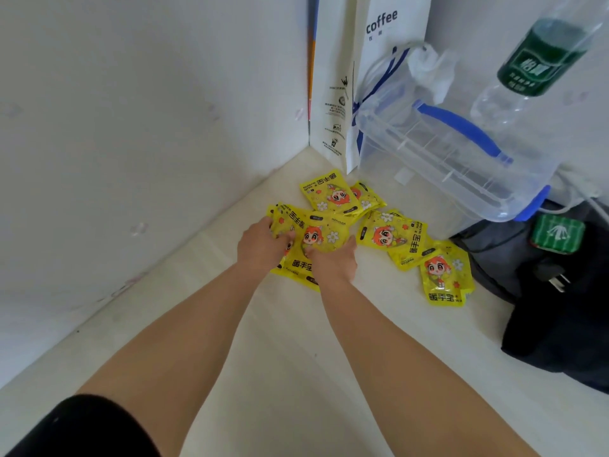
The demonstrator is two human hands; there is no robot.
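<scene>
Several yellow hand-warmer packets with a red-haired cartoon figure lie scattered on the pale surface near the corner of the walls. My left hand [262,244] and my right hand [334,262] both grip one packet [321,234] that lies on top of a small pile, the left at its left edge, the right at its lower right. Under my hands lies another packet [296,270]. More packets lie behind [329,192], to the right [392,235] and at the near right [443,275].
A clear plastic box with a blue handle [438,153] stands at the back right, beside a white coffee paper bag [342,87]. A water bottle with a green label [540,57] rises at the top right. A dark bag [560,311] and a green pouch [557,234] lie on the right.
</scene>
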